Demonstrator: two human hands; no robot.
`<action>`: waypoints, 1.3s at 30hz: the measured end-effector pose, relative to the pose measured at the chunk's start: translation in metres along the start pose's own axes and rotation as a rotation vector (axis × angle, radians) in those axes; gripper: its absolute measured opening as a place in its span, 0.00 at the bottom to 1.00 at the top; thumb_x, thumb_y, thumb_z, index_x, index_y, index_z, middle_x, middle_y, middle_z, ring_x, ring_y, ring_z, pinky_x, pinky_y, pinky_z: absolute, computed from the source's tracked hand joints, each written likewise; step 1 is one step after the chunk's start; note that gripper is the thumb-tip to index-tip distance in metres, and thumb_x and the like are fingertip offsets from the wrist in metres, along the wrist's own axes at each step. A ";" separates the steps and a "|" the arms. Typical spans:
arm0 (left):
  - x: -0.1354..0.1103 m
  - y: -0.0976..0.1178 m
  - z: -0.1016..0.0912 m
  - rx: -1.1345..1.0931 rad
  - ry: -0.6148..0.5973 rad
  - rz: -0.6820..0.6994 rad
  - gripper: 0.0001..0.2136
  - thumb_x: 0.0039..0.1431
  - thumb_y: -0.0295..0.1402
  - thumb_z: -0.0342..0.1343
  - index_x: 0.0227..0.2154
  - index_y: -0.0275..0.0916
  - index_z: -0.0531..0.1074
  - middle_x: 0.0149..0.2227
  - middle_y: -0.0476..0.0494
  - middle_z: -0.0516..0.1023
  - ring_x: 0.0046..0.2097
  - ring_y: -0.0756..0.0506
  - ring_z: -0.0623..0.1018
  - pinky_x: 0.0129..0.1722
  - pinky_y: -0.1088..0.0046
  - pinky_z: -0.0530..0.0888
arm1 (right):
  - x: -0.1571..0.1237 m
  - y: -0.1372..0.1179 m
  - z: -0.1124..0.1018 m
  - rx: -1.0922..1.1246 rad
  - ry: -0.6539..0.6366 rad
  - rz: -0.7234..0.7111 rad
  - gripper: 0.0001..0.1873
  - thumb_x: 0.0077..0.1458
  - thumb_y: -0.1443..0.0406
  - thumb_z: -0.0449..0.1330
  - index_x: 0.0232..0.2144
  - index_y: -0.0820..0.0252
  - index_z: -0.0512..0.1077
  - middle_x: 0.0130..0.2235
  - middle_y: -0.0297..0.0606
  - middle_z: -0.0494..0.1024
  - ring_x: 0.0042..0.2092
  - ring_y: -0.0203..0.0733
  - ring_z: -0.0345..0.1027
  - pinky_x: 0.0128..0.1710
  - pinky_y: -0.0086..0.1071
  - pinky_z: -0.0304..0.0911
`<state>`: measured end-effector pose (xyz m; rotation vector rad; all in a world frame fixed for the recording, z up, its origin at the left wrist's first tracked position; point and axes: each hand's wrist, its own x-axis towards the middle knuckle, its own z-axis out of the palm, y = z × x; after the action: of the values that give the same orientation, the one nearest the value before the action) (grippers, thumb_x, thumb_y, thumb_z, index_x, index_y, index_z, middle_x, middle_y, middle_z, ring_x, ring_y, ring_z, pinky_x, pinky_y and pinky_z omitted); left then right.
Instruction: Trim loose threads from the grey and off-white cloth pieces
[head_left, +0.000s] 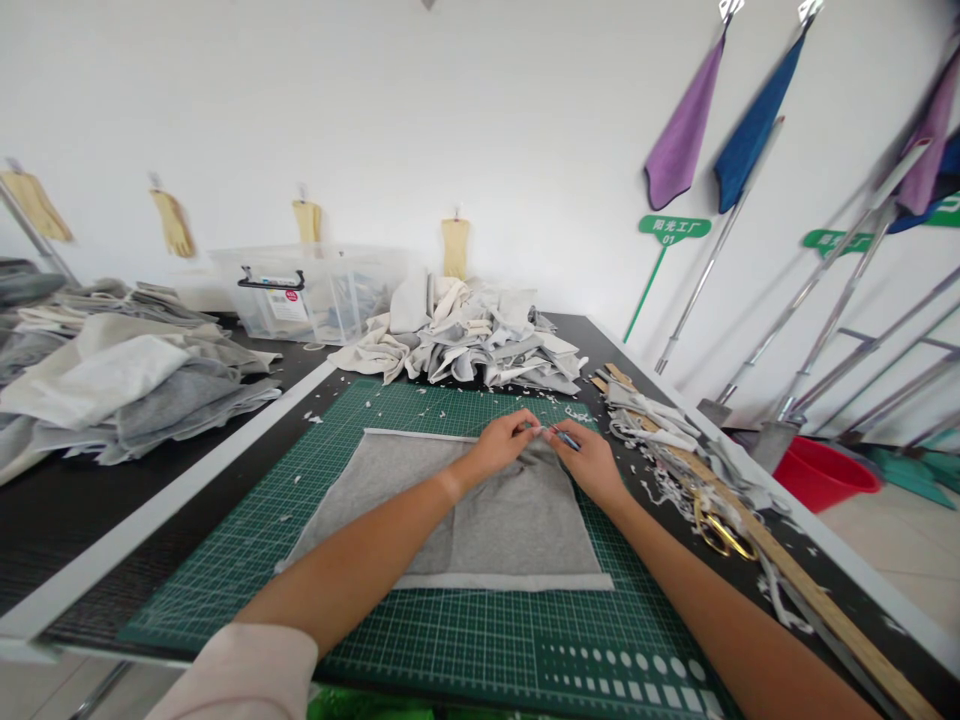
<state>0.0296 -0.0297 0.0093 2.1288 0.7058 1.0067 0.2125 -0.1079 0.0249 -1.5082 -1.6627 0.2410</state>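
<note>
While viewed from the head camera, the left hand [501,447] and right hand [583,462] meet with fingers clenched on a slim blue-handled tool [568,440], above the upper edge of a soft grey knit panel [480,520] lying flat on a gridded green cutting mat [525,630]; gold-handled scissors [724,530] rest among frayed scraps [660,470] beside a wooden ruler [795,570].

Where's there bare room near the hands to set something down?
Bare green cutting mat lies between the grey fabric and the mat's near edge; black tabletop shows left of the mat, below the folded fabric. Crowded: right of the mat: wooden ruler, gold scissors, scraps.
</note>
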 end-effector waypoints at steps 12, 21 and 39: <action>0.006 -0.005 -0.003 -0.188 0.005 -0.037 0.15 0.63 0.44 0.55 0.39 0.35 0.76 0.27 0.50 0.72 0.29 0.51 0.68 0.30 0.76 0.64 | 0.000 0.001 -0.004 0.070 -0.097 0.123 0.25 0.63 0.44 0.51 0.25 0.55 0.65 0.26 0.31 0.69 0.31 0.40 0.62 0.31 0.30 0.55; 0.008 -0.005 -0.003 -0.202 0.012 -0.096 0.16 0.61 0.44 0.57 0.40 0.35 0.78 0.29 0.46 0.76 0.32 0.48 0.72 0.33 0.74 0.67 | 0.000 0.005 -0.001 0.053 -0.102 0.143 0.26 0.63 0.42 0.49 0.27 0.54 0.68 0.30 0.35 0.74 0.36 0.45 0.66 0.37 0.34 0.59; 0.010 -0.009 -0.002 -0.221 0.022 -0.091 0.14 0.60 0.40 0.58 0.39 0.34 0.79 0.33 0.43 0.80 0.35 0.47 0.75 0.38 0.73 0.70 | -0.004 0.000 -0.001 0.018 -0.134 0.087 0.24 0.66 0.45 0.48 0.29 0.52 0.70 0.32 0.33 0.77 0.35 0.43 0.68 0.36 0.32 0.57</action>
<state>0.0322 -0.0164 0.0076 1.8813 0.6634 1.0112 0.2130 -0.1113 0.0234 -1.5821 -1.6956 0.4106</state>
